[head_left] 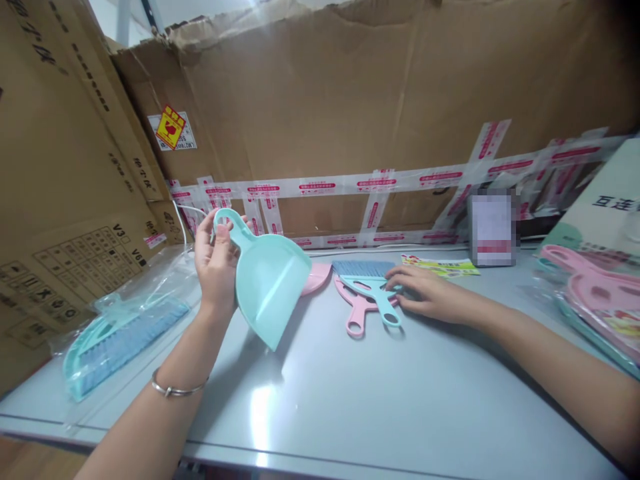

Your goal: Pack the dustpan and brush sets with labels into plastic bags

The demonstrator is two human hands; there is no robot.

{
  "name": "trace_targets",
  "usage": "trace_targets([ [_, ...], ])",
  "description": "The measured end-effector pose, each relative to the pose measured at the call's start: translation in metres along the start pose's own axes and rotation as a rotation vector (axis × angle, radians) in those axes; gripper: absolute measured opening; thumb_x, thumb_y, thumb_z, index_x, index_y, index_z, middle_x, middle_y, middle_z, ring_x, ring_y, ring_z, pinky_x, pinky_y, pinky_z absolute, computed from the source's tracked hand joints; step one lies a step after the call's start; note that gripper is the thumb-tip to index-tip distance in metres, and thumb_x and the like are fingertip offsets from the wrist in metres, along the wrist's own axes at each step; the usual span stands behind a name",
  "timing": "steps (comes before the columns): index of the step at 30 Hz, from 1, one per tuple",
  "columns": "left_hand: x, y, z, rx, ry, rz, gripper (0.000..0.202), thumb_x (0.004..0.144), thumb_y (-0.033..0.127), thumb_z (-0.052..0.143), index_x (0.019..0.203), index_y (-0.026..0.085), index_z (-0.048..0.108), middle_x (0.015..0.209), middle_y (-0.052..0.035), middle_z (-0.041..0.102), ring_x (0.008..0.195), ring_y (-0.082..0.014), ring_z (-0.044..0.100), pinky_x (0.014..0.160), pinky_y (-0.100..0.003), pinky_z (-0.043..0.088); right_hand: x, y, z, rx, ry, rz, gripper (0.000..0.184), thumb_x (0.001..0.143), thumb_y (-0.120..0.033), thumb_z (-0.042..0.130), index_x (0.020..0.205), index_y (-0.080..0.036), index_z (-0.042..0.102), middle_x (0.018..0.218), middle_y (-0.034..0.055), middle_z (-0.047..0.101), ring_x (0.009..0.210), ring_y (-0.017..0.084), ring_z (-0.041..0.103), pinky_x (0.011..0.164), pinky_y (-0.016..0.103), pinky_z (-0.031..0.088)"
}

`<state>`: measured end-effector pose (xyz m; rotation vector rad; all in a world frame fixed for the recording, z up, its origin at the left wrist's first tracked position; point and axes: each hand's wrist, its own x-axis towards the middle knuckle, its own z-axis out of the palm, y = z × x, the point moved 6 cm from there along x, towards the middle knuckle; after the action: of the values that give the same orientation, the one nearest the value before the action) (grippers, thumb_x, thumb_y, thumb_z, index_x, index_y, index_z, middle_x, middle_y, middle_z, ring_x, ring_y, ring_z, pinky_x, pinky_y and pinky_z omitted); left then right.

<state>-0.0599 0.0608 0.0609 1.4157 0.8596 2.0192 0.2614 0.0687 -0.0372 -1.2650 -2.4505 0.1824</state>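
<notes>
My left hand [219, 257] grips a mint-green dustpan [273, 280] by its looped handle and holds it tilted above the table. Partly hidden behind it lies a pink dustpan [316, 279]. My right hand [417, 291] rests its fingers on the edge of a mint-green hand brush [373, 287] with blue-grey bristles; whether they close round it I cannot tell. That brush lies across a pink hand brush [357, 313], whose handle points toward me.
On the left lies a plastic-wrapped mint brush and dustpan set [125, 340]. Pink and mint sets [600, 287] are stacked at the right. A yellow-green card [440, 266] and a blurred box [493, 227] stand near the taped carton [320, 113] at the back.
</notes>
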Motion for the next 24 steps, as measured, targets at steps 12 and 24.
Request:
trace_targets([
  [12, -0.025, -0.017, 0.027, -0.017, -0.248, -0.179, 0.04, 0.083, 0.043, 0.055, 0.116, 0.022, 0.055, 0.106, -0.0081, 0.068, 0.095, -0.0218, 0.066, 0.073, -0.03, 0.055, -0.009, 0.007, -0.045, -0.033, 0.564, 0.129, 0.02, 0.083, -0.037, 0.045, 0.086, -0.022, 0.057, 0.089, 0.008, 0.065, 0.083, 0.025, 0.06, 0.075, 0.039, 0.044],
  [24, -0.033, -0.04, 0.031, 0.107, -0.262, -0.335, 0.045, 0.079, 0.045, 0.059, 0.116, 0.02, 0.059, 0.101, -0.0071, 0.069, 0.089, -0.0193, 0.066, 0.069, -0.026, 0.054, -0.028, -0.037, -0.075, 0.57, 0.927, 0.253, 0.029, 0.078, -0.054, 0.056, 0.088, -0.028, 0.062, 0.078, 0.0036, 0.061, 0.067, 0.021, 0.055, 0.058, 0.034, 0.042],
])
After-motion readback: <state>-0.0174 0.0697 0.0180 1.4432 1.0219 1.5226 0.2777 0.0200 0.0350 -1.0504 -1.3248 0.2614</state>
